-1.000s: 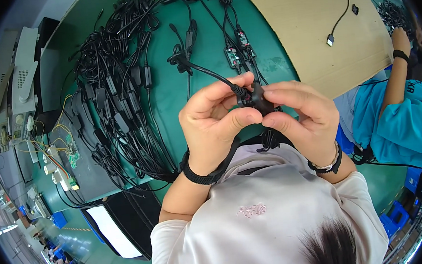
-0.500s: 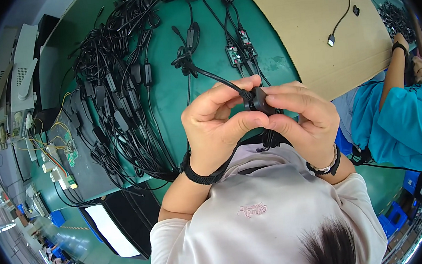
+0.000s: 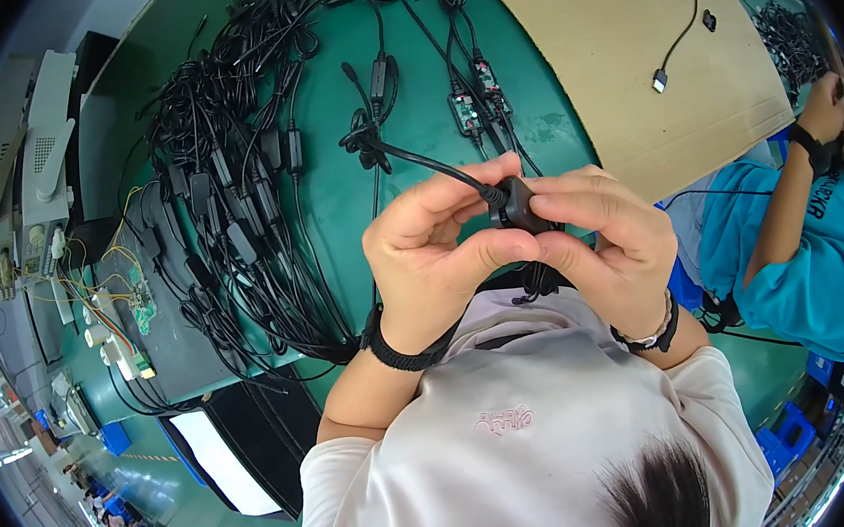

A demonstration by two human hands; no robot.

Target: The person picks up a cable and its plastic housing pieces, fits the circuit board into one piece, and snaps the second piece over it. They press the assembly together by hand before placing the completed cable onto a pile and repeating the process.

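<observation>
At the frame's centre, the left hand (image 3: 431, 253) and right hand (image 3: 605, 237) together pinch a small black box (image 3: 515, 207) on a cable (image 3: 423, 163).

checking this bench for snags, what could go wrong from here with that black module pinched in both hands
1. Both hands, left hand and right hand, squeeze the small black module; it could slip out.
2. Its cable runs back to the knot near the cable pile; a pull might drag neighbours across the green bench.
3. Two bare circuit boards lie just beyond the hands; a tugged lead could knock them.
</observation>
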